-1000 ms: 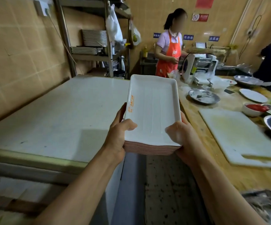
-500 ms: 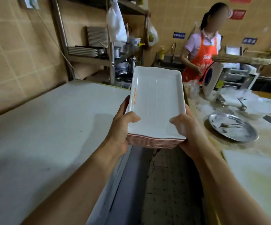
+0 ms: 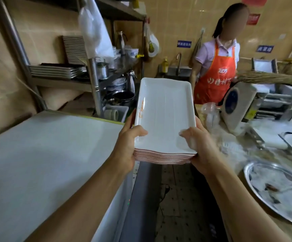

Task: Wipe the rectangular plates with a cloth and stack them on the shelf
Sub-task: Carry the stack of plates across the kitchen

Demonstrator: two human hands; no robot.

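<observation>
I carry a stack of white rectangular plates with pink-edged rims in front of me, above the aisle floor. My left hand grips the stack's near left corner, thumb on the top plate. My right hand grips the near right corner the same way. Ahead on the left stands a metal shelf that bears other stacked rectangular plates and more standing on edge behind them. No cloth is in view.
A white chest-like counter fills the left. On the right, a wooden worktable carries a round metal tray and a white machine. A person in an orange apron stands ahead by a sink. Pots crowd the shelf's lower level.
I have moved forward along the aisle with the stack; the shelf and the person in the apron are nearer and larger. My grip on the plates is unchanged.
</observation>
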